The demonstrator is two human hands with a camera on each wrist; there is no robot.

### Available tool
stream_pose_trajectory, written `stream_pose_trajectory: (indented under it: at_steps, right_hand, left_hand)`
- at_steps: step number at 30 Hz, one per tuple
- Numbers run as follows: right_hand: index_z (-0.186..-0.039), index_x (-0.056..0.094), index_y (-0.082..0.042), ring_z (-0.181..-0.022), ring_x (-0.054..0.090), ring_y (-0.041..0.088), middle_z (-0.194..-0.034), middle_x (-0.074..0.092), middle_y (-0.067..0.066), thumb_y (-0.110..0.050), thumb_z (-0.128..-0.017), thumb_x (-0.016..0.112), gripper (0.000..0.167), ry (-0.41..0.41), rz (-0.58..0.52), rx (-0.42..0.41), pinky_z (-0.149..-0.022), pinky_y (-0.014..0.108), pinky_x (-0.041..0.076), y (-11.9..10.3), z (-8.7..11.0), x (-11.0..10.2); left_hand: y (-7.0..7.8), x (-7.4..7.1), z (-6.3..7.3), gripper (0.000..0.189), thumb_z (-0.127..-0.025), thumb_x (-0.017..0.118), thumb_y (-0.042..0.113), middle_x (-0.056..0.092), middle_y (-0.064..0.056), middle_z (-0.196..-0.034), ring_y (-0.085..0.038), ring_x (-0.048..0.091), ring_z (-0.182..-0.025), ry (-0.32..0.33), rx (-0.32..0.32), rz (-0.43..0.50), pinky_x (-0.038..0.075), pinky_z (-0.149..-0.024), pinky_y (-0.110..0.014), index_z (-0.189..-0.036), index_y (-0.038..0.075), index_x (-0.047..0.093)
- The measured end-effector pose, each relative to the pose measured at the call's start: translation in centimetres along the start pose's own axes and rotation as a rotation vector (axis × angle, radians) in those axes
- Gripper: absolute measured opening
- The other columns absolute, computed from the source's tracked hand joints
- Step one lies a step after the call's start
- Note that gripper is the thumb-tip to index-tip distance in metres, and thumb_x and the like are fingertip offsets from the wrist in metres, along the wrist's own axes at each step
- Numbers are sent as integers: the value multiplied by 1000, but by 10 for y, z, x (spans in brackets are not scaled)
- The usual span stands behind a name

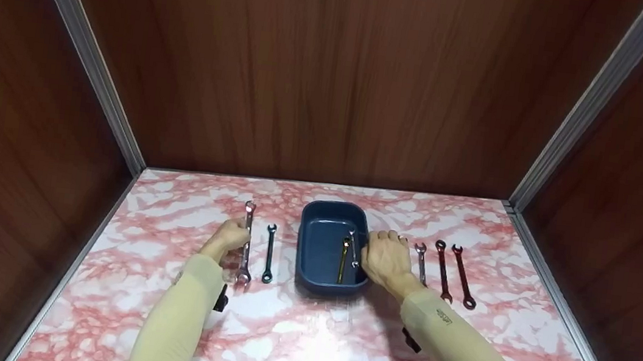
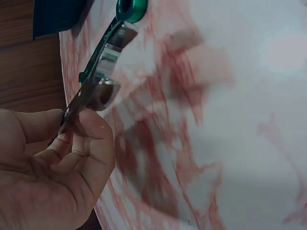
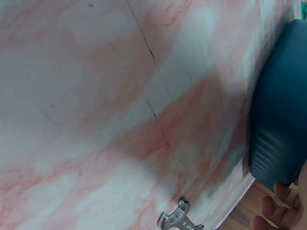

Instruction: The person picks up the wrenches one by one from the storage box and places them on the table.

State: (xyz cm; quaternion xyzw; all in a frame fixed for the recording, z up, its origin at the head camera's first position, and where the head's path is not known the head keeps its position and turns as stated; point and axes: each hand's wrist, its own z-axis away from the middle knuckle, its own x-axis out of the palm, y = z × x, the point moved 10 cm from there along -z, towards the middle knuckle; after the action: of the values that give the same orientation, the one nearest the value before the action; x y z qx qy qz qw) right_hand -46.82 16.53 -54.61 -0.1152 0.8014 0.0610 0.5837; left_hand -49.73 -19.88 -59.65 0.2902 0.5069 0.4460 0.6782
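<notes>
My left hand pinches a silver combination wrench near its middle, thumb against fingers. In the left wrist view, this wrench stands tilted above the table. A green wrench lies just right of it. Against the right side of a dark blue bin, my right hand grips the wall at the rim. Its curled fingers show beside the outer wall in the right wrist view; the thumb is hidden. Inside the bin are a gold wrench and a small silver wrench.
Right of the bin, a silver wrench, a dark red wrench and a red wrench lie side by side, the silver one partly behind my arm. Wood-grain panels enclose the marbled table at the back and both sides.
</notes>
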Motion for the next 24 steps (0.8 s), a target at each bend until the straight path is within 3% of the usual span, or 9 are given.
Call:
stream_pose_trajectory:
  at_steps: [2, 3, 5, 9, 10, 12, 16, 18, 24]
  right_hand:
    - [-113, 69, 1, -112, 69, 45, -114, 76, 23, -26, -107, 60, 29, 0, 4, -2, -97, 61, 57, 0, 0, 0]
    - [-113, 69, 1, -112, 69, 45, -113, 76, 23, -26, -107, 61, 29, 2, 5, -3, -97, 61, 57, 0, 0, 0]
    - [-113, 69, 2, -112, 70, 45, -113, 76, 23, -25, -106, 61, 29, 4, 5, -2, -96, 61, 57, 0, 0, 0]
    - [-114, 69, 1, -113, 70, 45, -114, 76, 23, -27, -107, 59, 30, -16, 4, 4, -98, 60, 58, 0, -1, 1]
    - [-115, 69, 1, -113, 70, 44, -115, 76, 23, -27, -108, 59, 30, -21, 3, 5, -98, 60, 58, 0, -1, 1]
    - [-115, 69, 1, -113, 70, 44, -115, 76, 23, -27, -108, 58, 31, -26, 2, 5, -99, 60, 58, 0, -1, 1]
    - [-116, 69, 1, -113, 70, 45, -116, 77, 23, -28, -108, 57, 33, -22, 4, 1, -99, 60, 58, 0, -1, 1]
    - [-116, 69, 1, -113, 70, 45, -115, 77, 23, -29, -107, 57, 33, -17, 8, -1, -98, 60, 58, 0, -1, 1]
    - [-113, 69, 2, -112, 71, 46, -114, 77, 24, -27, -107, 59, 31, -13, 18, -3, -95, 60, 58, -1, -1, 1]
  left_hand:
    - [-3, 0, -1, 13, -97, 45, 2, 47, 0, -80, -17, 50, -72, 1, -12, -4, 47, -63, -32, -88, 11, 47]
    - [-15, 2, -15, 13, -97, 48, 4, 47, 0, -80, -16, 49, -71, -11, 17, 8, 47, -61, -32, -87, 13, 48]
    - [-20, 2, -22, 13, -96, 50, 3, 48, -2, -81, -17, 49, -71, -16, 10, -12, 49, -60, -34, -87, 12, 48]
    - [-40, 4, -53, 11, -90, 53, 3, 50, -4, -80, -18, 51, -67, -36, 57, -51, 53, -57, -36, -85, 13, 52]
    - [-35, 4, -46, 9, -91, 52, 2, 52, -6, -82, -20, 53, -68, -31, 24, -80, 55, -58, -38, -88, 10, 53]
    - [-44, 5, -58, 7, -91, 53, 3, 54, -7, -84, -21, 57, -67, -31, 20, -94, 59, -58, -40, -91, 9, 56]
    - [-51, 6, -60, 8, -94, 56, 4, 60, -10, -90, -23, 63, -70, -27, -47, -126, 65, -61, -44, -101, 7, 59]
    - [-55, 6, -65, 7, -93, 57, 5, 61, -9, -88, -23, 65, -69, -23, -52, -155, 65, -60, -44, -100, 8, 60]
    - [-54, 5, -59, 6, -92, 61, 6, 62, -6, -80, -21, 66, -64, -5, -67, -254, 63, -58, -40, -97, 9, 63]
